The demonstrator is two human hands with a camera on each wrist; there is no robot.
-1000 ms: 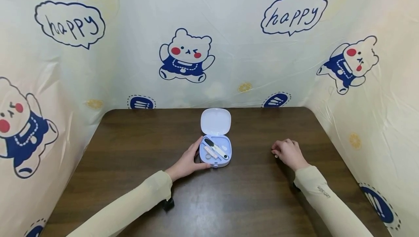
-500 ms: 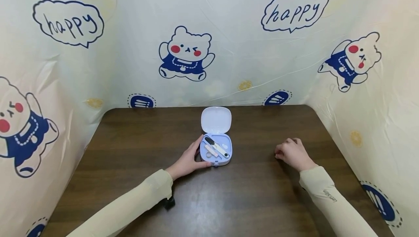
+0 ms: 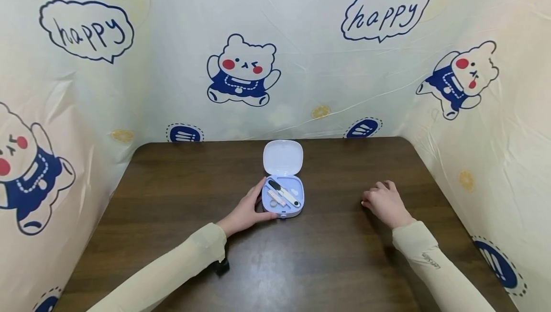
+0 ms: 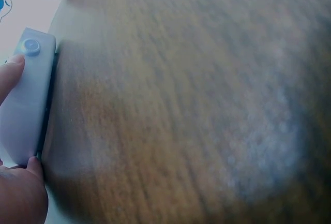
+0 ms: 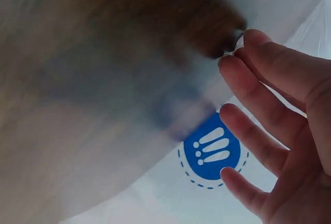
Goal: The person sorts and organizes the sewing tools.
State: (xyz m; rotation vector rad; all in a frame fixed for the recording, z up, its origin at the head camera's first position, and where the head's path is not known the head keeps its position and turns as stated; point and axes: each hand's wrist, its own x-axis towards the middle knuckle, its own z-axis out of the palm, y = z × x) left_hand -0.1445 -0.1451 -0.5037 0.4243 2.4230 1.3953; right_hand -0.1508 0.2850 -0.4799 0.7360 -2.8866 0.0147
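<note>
My left hand (image 3: pixel 246 212) holds a small lilac case (image 3: pixel 282 214) by its left side and front, thumb at the front near a round button (image 4: pixel 31 47). The hinged lid (image 3: pixel 282 157) stands up, fully raised. Inside lie a slim white tool with a black end (image 3: pixel 284 193), a pale pink piece (image 3: pixel 276 198), a small ring (image 3: pixel 273 203) and a little white piece (image 3: pixel 294 192). To the right of the case, my right hand (image 3: pixel 385 204) is low at the table, thumb and index fingertips together around a tiny pale thing (image 5: pixel 230 52), mostly hidden; its kind is unclear.
The dark wooden table (image 3: pixel 193 173) has its back edge behind the case. A printed curtain (image 3: pixel 310 63) with bears and speech bubbles hangs around the back and sides. A black strap piece (image 3: pixel 222 267) shows under my left wrist.
My right hand has shifted slightly right and away from the case, staying low at the table. My left hand keeps hold of the case, and the view has tilted a little.
</note>
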